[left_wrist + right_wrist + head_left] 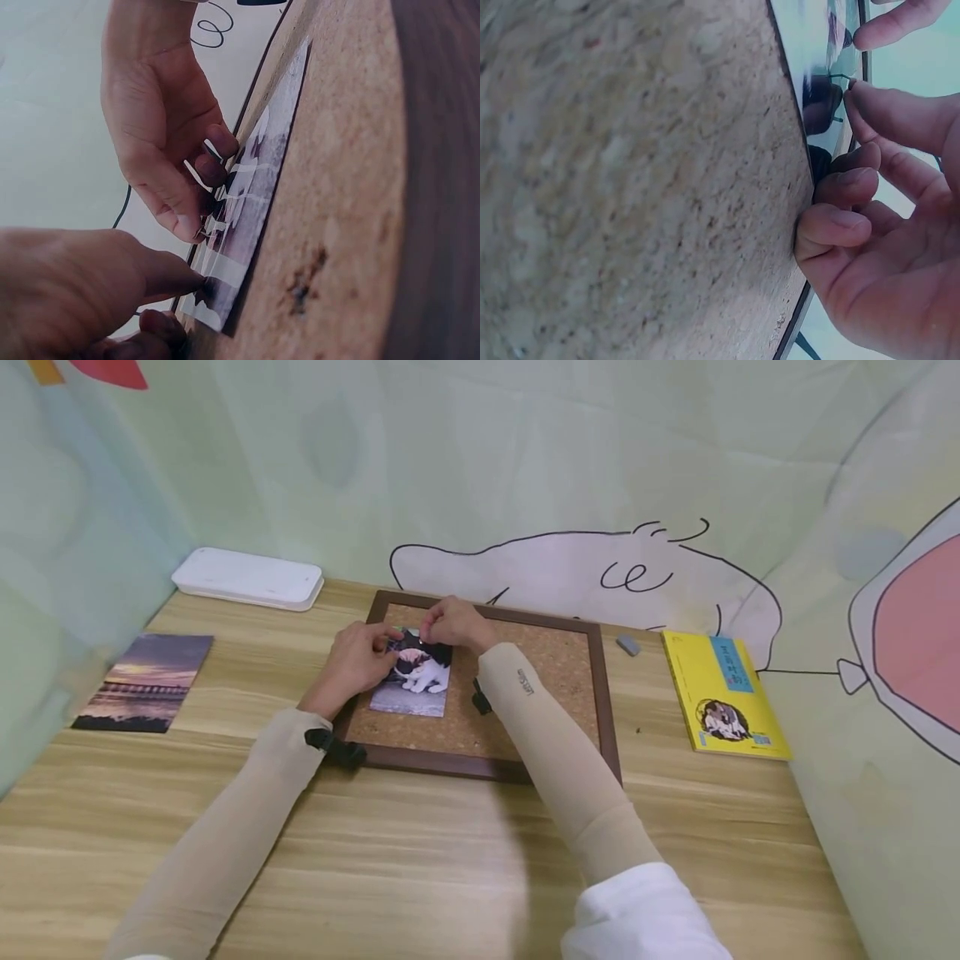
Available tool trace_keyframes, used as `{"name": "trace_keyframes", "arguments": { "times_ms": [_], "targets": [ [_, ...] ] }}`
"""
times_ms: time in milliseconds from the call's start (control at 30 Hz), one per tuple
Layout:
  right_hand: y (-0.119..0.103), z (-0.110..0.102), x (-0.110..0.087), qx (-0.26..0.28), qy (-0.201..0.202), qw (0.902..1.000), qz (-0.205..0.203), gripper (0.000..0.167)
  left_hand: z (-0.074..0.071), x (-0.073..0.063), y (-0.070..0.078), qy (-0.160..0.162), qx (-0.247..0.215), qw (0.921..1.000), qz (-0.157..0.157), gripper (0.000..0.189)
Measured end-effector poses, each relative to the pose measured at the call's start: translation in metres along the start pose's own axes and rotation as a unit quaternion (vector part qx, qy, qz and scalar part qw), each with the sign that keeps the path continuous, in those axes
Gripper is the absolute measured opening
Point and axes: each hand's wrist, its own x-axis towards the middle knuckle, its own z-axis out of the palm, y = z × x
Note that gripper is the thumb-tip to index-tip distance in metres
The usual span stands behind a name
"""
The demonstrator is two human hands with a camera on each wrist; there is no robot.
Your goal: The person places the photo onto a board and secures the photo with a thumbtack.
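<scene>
A photo (412,693) of a black-and-white cat lies on the left part of a brown-framed cork board (525,693). My left hand (358,662) presses the photo near its upper left edge, one extended fingertip (187,276) on the glossy surface. At the photo's top edge my right hand (459,625) pinches a thin metal pin (840,76) between thumb and forefinger. Its other fingers curl beside the photo and touch the board. In the head view the right fingers hide most of the pin; how far it is in the cork cannot be told.
A sunset photo (150,685) lies on the wooden table at left, below a white case (247,578). Right of the board are a small grey block (627,645) and a yellow book (720,693). A printed curtain (525,460) hangs close behind.
</scene>
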Motion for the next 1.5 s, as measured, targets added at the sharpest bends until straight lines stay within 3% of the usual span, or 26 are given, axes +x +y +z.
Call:
{"name": "trace_keyframes", "arguments": {
  "times_ms": [600, 1067, 1500],
  "targets": [
    [-0.0006, 0.0055, 0.0009, -0.003, 0.030, 0.9993, 0.024, 0.015, -0.0006, 0.0010, -0.0001, 0.002, -0.003, 1.0000, 0.004, 0.032],
    [-0.0013, 0.0063, 0.0009, 0.004, 0.031, 0.9991, 0.028, 0.013, 0.0006, -0.0003, 0.0000, -0.007, -0.002, 0.9998, -0.016, 0.033],
    [-0.0021, 0.0080, 0.0003, 0.009, 0.031, 0.9984, 0.047, 0.010, 0.0002, 0.0000, 0.0003, -0.005, -0.005, 0.9999, -0.012, 0.031]
  ]
}}
